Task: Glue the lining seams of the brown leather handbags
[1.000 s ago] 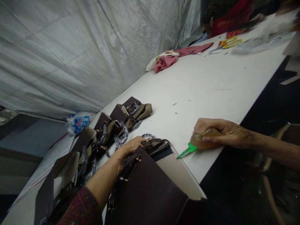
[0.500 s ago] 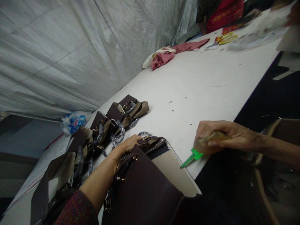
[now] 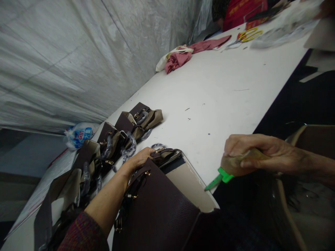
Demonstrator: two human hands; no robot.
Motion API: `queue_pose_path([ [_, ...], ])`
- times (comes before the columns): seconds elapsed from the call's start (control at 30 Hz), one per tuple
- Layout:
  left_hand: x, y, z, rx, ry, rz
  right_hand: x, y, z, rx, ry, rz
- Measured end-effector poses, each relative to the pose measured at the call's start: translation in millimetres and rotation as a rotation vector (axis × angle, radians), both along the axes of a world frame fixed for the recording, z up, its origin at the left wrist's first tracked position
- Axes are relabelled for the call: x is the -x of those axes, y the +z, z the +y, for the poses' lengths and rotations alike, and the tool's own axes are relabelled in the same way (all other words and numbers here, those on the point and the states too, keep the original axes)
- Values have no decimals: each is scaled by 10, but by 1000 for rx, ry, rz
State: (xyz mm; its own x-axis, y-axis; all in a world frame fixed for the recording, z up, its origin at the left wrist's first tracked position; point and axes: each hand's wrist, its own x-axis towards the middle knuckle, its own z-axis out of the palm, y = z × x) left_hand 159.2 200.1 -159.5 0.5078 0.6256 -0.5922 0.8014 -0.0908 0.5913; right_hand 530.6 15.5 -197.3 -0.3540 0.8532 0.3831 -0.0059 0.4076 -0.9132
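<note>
A dark brown handbag (image 3: 162, 205) lies open on the near part of the table, its beige inner panel (image 3: 190, 186) showing. My left hand (image 3: 141, 157) is closed on its top part beside a handle; the fingertips are partly hidden. In my right hand (image 3: 251, 153) I grip a glue bottle (image 3: 237, 164) of cloudy amber colour. Its green nozzle (image 3: 220, 177) points down and left, the tip at the right edge of the beige panel. A thin whitish line runs along that edge.
Several similar brown bags (image 3: 104, 139) with plastic-wrapped handles stand in a row at left. Further off lie pink cloth (image 3: 180, 57), yellow-handled scissors (image 3: 248, 35) and clear plastic (image 3: 282, 33). A grey sheet (image 3: 78, 52) hangs along the left. Someone in red (image 3: 240, 14) is at the far end.
My right hand has moved the nozzle tip along the panel's edge toward the near corner. My left hand keeps its hold on the handbag. The whole view has shifted slightly.
</note>
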Motion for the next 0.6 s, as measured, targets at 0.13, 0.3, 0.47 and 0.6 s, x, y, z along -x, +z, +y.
queue_pose_path([
  [0.13,18,34,-3,-16,-13,20,23,16,-29,9,34,2],
  [0.3,-6,102,-30,-15,-10,24,30,6,-81,19,38,26],
  [0.47,-42,106,-48,-16,12,-2,4,27,-149,71,115,-10],
  [0.6,-35,205,-128,-32,32,-24,30,25,-192,-8,30,-22],
])
